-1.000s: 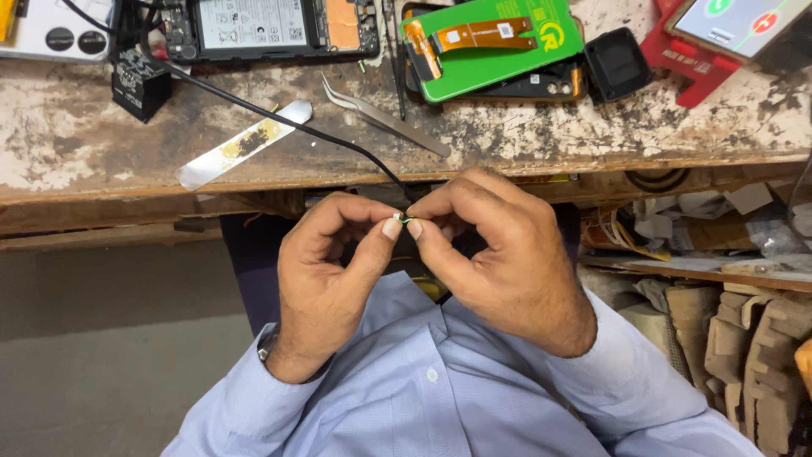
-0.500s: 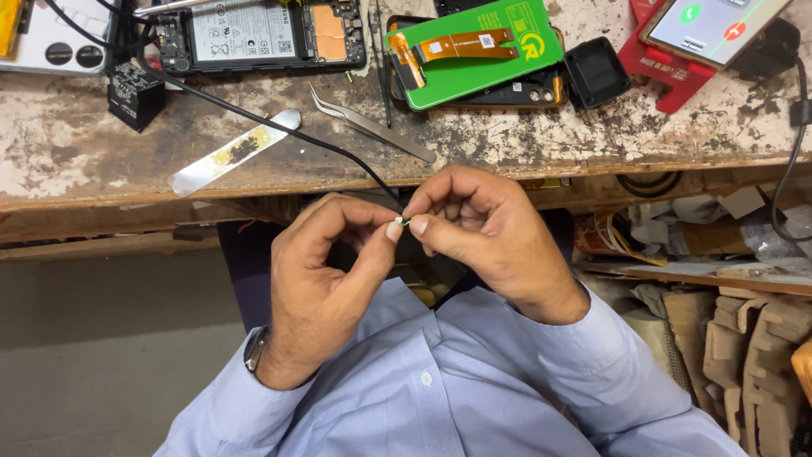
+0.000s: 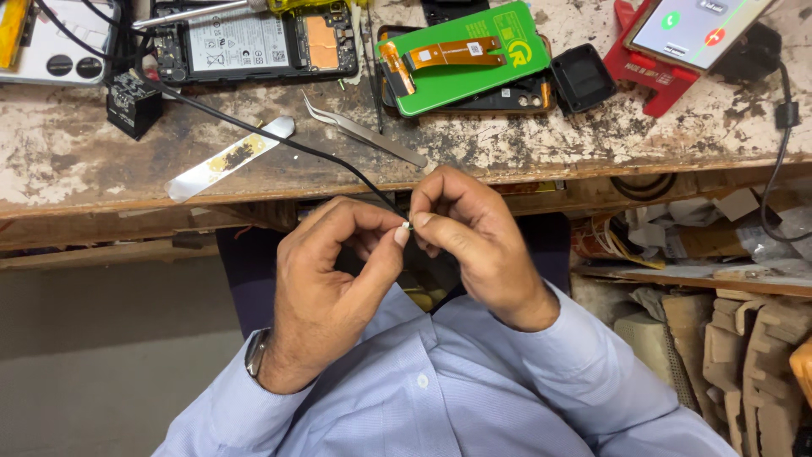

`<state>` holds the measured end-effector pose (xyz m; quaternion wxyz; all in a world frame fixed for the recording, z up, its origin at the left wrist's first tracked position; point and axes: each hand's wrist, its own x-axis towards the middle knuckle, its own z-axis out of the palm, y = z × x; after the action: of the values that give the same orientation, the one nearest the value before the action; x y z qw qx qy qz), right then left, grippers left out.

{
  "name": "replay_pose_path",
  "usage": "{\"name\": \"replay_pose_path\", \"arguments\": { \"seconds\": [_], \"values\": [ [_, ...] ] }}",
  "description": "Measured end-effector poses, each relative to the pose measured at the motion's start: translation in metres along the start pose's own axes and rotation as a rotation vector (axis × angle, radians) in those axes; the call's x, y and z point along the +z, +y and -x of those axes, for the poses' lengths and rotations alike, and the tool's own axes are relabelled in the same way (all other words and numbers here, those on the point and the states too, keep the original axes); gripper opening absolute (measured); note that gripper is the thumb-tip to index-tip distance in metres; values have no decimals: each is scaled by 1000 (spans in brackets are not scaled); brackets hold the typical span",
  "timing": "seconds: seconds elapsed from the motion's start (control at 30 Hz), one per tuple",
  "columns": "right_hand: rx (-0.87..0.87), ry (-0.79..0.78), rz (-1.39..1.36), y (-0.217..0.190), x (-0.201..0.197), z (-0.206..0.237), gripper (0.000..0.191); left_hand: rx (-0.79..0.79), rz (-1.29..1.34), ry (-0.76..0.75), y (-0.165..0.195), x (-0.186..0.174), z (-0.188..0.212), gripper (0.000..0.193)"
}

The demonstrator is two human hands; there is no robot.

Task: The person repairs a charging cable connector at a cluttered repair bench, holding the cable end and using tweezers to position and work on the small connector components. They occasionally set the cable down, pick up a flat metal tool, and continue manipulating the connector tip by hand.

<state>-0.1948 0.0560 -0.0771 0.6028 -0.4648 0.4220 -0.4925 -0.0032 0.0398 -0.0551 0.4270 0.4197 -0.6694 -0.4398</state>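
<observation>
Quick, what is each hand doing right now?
Left hand: closed, fingertips pinched on a tiny pale part, too small to identify.
Right hand: closed, pinching the same tiny part from the other side, below the worn wooden bench.

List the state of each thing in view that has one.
left hand: fingertips pinched on tiny part
right hand: pinching the same part
phone with back removed: opened, insides exposed
tweezers: lying on bench
phone on red stand: screen lit
</observation>
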Motion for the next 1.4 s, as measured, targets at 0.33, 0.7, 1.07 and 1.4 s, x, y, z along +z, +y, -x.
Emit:
{"name": "replay_pose_path", "arguments": {
  "seconds": [0.33, 0.7, 1.07, 1.4],
  "values": [
    [-223, 134, 99, 4, 16, -10, 3, 72, -18, 19, -18, 6, -12, 10],
    [-790, 813, 1168, -45, -69, 0, 35, -32, 398, 382, -78, -7, -17, 7],
    [-450, 1048, 1633, -46, -144, -18, 62, 222, 653, 257, -119, -11, -42, 1],
    [-510, 1095, 1295, -50, -146, -59, 114, 154, 625, 243, -105, -8, -44, 2]
  ]
}}
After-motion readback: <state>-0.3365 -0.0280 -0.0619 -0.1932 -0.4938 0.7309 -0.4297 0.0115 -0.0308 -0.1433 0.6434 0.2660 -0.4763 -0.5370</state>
